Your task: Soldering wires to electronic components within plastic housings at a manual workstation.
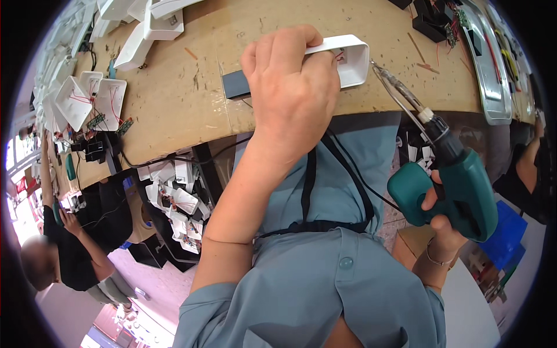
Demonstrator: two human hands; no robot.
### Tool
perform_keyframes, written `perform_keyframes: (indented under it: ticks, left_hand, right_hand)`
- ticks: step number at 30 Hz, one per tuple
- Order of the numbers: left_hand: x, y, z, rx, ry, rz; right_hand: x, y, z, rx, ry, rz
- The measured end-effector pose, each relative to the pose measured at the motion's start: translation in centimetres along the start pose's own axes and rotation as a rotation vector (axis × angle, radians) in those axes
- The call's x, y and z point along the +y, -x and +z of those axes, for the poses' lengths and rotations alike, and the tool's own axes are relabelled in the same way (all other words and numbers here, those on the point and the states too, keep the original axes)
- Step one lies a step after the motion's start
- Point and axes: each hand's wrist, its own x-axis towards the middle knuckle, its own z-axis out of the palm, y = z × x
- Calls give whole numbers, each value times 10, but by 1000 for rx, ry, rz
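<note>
My left hand (pixel 293 81) is closed over a white plastic housing (pixel 354 61), its open side toward the right. Inside the housing a bit of red wire shows; my fingers hide the rest. A dark grey block (pixel 236 85) sticks out on the left of that hand; whether it joins the housing is hidden. In my right hand (pixel 441 217) is a green pistol-shaped soldering gun (pixel 464 188), fingers wrapped round its grip. Its thin metal tip points up-left, close to the housing's right end but apart from it. A black cord runs from the gun's grip across my lap.
White housings with red wires (pixel 93 101) crowd the bench's left side. A metal tray (pixel 487 69) with wires and tools lies at the right, near black parts (pixel 432 23). Below the bench is a bin of white pieces (pixel 180 197). A person in black (pixel 87 226) works at the left.
</note>
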Motion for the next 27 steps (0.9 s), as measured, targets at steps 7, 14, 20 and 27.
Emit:
perform_keyframes:
  ticks: [7, 14, 20, 27]
  left_hand:
    - [7, 1, -3, 1, -106, -12]
    - [6, 1, -1, 14, -98, -18]
    - [5, 0, 0, 0, -124, -9]
    - [4, 0, 0, 5, -116, -7]
  right_hand:
    - [-2, -7, 5, -71, -10, 146]
    - [-1, -16, 8, -112, 21, 163]
    - [0, -24, 11, -135, 50, 100]
    - [2, -29, 12, -138, 113, 10]
